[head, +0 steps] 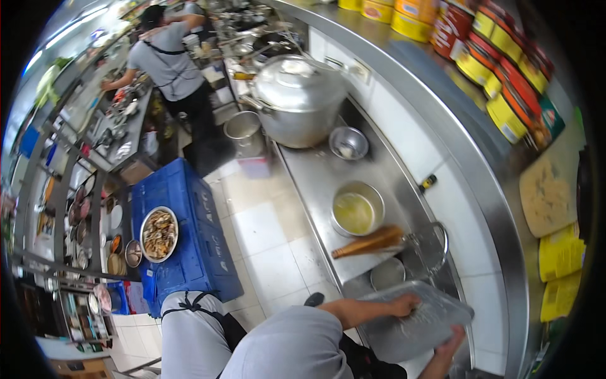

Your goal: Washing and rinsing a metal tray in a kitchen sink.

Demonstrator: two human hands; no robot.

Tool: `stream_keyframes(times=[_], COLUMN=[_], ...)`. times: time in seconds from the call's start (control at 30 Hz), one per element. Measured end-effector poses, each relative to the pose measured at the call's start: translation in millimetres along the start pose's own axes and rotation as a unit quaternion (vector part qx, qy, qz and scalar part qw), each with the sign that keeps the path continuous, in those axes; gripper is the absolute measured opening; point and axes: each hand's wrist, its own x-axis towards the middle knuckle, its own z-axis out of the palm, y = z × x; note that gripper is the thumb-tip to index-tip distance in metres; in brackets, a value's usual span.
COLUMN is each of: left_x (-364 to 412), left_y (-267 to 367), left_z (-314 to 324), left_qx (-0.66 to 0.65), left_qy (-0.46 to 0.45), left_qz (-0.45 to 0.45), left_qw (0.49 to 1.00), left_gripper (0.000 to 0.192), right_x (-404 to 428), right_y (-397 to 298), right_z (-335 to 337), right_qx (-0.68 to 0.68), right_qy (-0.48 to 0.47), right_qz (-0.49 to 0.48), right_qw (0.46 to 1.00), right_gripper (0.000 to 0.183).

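Over the sink at the counter's near end is a translucent plastic tub [395, 338], held tilted. My right hand [452, 341] grips its edge from the lower right. My left hand [405, 304] reaches across and rests against the tub's surface with bent fingers; whether it holds something small there is not clear. Pale streaks show below its fingers. A curved metal tap [445, 244] rises just beyond the tub. Beside the tap, a round metal vessel [388, 274] sits in the sink, partly covered by the tub. A brown wooden implement [369, 241] lies across the sink's edge.
A metal pot of yellowish liquid [352, 213], a small steel bowl [349, 142] and a large lidded pot [300, 102] stand along the counter. Cans [509, 111] line the shelf. Behind are a blue crate [189, 270], a bowl of food pieces [160, 234] and a co-worker [168, 66].
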Motion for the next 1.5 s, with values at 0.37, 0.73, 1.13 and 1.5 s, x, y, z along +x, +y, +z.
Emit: stream_keyframes(times=[0.37, 0.73, 1.13, 1.5], left_x=[0.6, -8.9, -16.6, -7.2], left_y=[81.7, 132.8, 113.9, 115.9], left_z=[11.0, 67.6, 94.2, 98.4], left_qx=[-0.052, -0.045, 0.001, 0.070], left_qy=[0.056, 0.176, 0.265, 0.307], left_qz=[0.113, 0.085, 0.034, 0.112], left_qw=[0.991, 0.980, 0.964, 0.943], left_gripper=[0.044, 0.053, 0.039, 0.043], right_x=[-82.8, -90.1, -117.4, -149.1], right_y=[-126.6, -127.1, -102.5, -95.0], right_z=[47.1, 25.6, -32.0, -54.2], right_qx=[-0.171, -0.109, -0.094, -0.077], right_qy=[0.167, -0.117, -0.128, -0.151], right_qz=[0.074, -0.078, -0.128, -0.134], right_qw=[0.968, 0.984, 0.979, 0.976], right_gripper=[0.066, 0.089, 0.095, 0.089])
